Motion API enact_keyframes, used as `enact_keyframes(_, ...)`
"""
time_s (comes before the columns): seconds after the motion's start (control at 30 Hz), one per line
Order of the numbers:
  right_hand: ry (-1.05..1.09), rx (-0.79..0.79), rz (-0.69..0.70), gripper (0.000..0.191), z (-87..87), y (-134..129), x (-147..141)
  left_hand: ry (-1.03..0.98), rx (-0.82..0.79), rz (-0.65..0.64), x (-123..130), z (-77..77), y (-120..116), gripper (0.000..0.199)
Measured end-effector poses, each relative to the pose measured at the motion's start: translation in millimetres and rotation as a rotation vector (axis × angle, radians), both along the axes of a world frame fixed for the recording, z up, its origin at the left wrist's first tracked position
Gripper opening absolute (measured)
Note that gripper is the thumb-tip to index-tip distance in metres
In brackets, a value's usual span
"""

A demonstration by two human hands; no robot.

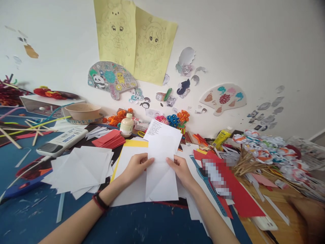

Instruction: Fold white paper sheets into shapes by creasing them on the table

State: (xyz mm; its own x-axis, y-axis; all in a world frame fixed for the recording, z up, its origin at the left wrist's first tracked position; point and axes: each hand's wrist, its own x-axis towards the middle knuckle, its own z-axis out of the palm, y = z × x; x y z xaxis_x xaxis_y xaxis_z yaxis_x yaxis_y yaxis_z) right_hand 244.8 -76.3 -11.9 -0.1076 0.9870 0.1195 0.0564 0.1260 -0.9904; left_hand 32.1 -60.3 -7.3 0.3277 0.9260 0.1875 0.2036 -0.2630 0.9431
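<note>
A long folded sheet of white paper (162, 176) is held upright in front of me, with a crease across its lower half. My left hand (138, 166) grips its left edge, thumb on the front and fingers behind. On the opposite edge my right hand (179, 166) pinches it the same way. Behind its top, a printed sheet (156, 130) with lines of small text shows. More white paper (132, 189) lies under my hands, over a yellow sheet (135, 143). A pile of white paper squares (81, 167) rests left of my hands.
Red paper slips (109, 139) and a glue bottle (126, 125) stand behind my left hand. To its left lies a white power strip (63, 140). At right are red paper (241, 193), a blue-strapped watch (203, 173), and paper flowers (266, 152) on sticks.
</note>
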Motion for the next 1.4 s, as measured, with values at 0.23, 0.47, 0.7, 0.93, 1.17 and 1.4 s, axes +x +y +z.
enact_keyframes(0.23,0.003,0.008,-0.017,0.037,-1.8,-1,-6,0.08,0.121,0.134,0,1.4,-1,0.044)
enact_keyframes(0.47,-0.154,0.184,-0.142,0.045,8.5,8,-6,0.183,0.384,0.474,-6,7.2,-3,0.021)
enact_keyframes(0.7,-0.409,0.262,0.144,0.033,54.9,17,-27,0.575,0.84,0.047,-5,67.5,-10,0.033)
enact_keyframes(0.93,-0.362,0.168,0.371,0.035,71.5,11,-26,0.494,0.593,-0.024,-9,82.2,9,0.02)
enact_keyframes(1.17,-0.317,0.099,0.431,0.037,57.6,6,-23,0.151,0.201,-0.235,-18,56.4,4,0.024)
enact_keyframes(1.4,-0.255,0.063,0.407,0.03,52.7,5,-26,0.136,0.159,-0.253,-17,52.9,0,0.022)
